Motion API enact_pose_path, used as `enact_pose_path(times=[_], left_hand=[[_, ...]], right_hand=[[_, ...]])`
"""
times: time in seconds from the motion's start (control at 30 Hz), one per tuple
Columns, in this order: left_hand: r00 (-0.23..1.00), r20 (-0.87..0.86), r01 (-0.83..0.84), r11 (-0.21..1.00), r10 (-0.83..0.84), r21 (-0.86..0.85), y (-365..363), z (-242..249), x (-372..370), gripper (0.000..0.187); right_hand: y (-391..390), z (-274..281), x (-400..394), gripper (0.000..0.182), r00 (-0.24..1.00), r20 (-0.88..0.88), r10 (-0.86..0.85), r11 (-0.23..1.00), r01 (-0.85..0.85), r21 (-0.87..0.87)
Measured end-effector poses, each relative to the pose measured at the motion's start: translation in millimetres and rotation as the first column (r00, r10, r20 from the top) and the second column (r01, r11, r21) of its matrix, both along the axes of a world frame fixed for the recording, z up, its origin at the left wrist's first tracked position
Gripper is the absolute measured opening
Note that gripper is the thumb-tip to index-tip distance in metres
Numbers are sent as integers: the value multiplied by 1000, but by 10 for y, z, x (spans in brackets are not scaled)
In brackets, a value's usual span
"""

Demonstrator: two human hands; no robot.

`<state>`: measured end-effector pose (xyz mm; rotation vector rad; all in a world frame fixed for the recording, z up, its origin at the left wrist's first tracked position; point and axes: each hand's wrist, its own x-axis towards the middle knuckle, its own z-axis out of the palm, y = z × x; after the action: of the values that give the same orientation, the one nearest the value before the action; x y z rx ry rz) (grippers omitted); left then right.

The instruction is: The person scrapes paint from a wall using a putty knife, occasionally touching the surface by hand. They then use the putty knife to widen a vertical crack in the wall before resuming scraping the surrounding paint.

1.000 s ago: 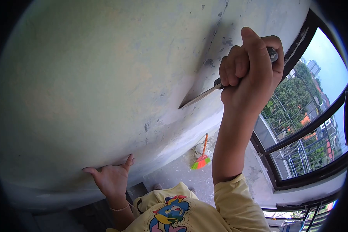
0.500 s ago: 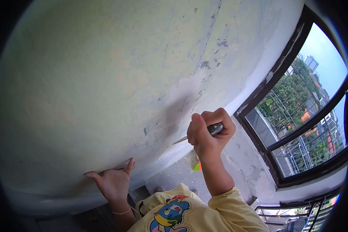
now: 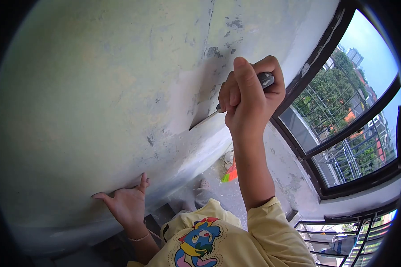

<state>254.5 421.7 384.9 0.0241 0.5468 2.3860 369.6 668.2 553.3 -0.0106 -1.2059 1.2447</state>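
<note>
My right hand (image 3: 252,91) is closed around the dark handle of a scraper (image 3: 205,120). The thin blade points down and left, its tip against the wall (image 3: 98,98) beside a pale smooth patch. Grey chips and a crack mark the wall above the blade. At the lower left, my left hand (image 3: 127,202) rests on the wall with its fingers spread and nothing in it.
At the right is a dark-framed window (image 3: 305,155) with trees and buildings outside. A red and green broom head (image 3: 230,172) lies on the grey floor (image 3: 214,178) below. Metal railings (image 3: 361,240) show at the lower right.
My right hand has moved up with the scraper, and the blade now touches the wall higher up. The view has shifted slightly. My left hand remains spread on the wall.
</note>
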Motion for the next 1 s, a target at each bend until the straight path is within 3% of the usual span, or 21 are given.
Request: enact_pose_path(times=[0.1, 0.17, 0.27, 0.3, 0.4, 0.47, 0.53, 0.6, 0.77, 0.83, 0.9, 1.0], left_hand=[[997, 55, 44, 998, -47, 55, -48, -38, -38, 104], [995, 65, 79, 995, -82, 60, -78, -101, -45, 102], [984, 166, 52, 998, -59, 45, -59, -52, -17, 101], [986, 160, 46, 998, -52, 43, -50, -53, -2, 101], [996, 78, 42, 998, -45, 40, -13, -74, 15, 100], [994, 98, 50, 996, -57, 67, -15, -89, 12, 99], [993, 105, 51, 996, -59, 79, -27, -114, 4, 99], [990, 124, 51, 996, -60, 71, -75, -136, 6, 98], [966, 248, 49, 994, -71, 95, -96, -80, -5, 94], [975, 213, 43, 996, -59, 76, -68, -95, -10, 94], [982, 182, 38, 998, -47, 55, -69, -131, -19, 93], [984, 156, 72, 992, -88, 105, -106, -218, -46, 94]], right_hand=[[-20, -114, -7, 31, 997, 73, 3, 998, 2, -58], [-33, 3, 68, 32, 996, -81, 48, 997, -52, -49], [-88, 441, 250, 28, 992, -124, 13, 992, 3, 122], [-76, 547, 310, 23, 986, -158, 54, 977, -20, 211], [-141, 730, 293, 21, 981, -177, -74, 956, 121, 267], [-185, 570, 66, 23, 971, -222, -87, 973, 131, 190], [-191, 295, -135, 30, 995, 10, -102, 995, 102, 20], [-188, 317, -78, 29, 1000, -4, -7, 999, 7, -48], [-244, 639, 102, 30, 971, -237, -11, 987, 48, 152], [-246, 599, 97, 29, 961, -276, -6, 982, 58, 181], [-247, 448, 1, 29, 964, -217, -152, 977, 179, 113], [-218, 286, -61, 28, 998, 6, -59, 998, 59, -10]])
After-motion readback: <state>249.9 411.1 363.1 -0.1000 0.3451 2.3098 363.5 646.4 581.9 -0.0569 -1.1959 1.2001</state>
